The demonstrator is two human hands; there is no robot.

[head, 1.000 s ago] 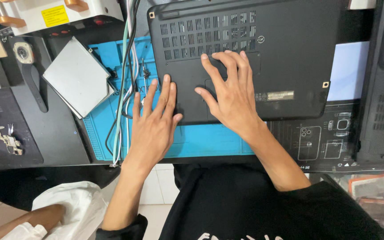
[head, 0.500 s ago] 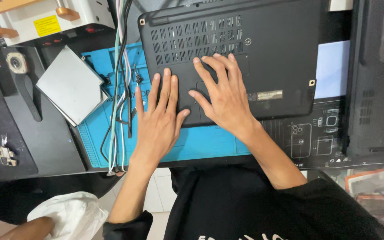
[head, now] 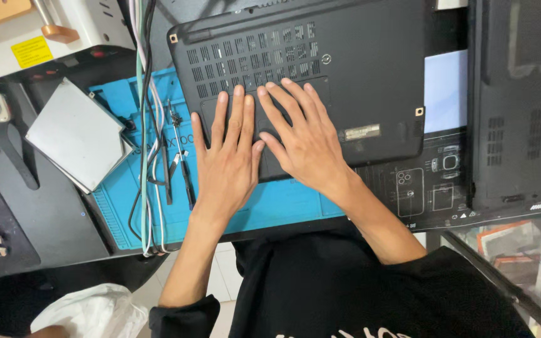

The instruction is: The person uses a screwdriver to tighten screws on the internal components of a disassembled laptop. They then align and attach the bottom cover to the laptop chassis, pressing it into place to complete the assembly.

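Head view: both hands, left and right, flat, unclenched on black laptop; pale rectangular label beside.

A dark workbench under even light bears a blue mat, above a pale tiled floor.

left hand flat, fingers spread, on underside of black laptop | right hand flat beside it, thumbs touching | laptop lies bottom-up on blue mat | tweezers and cable bundle left of hands | grey metal plate at mat's left edge | second dark laptop at right
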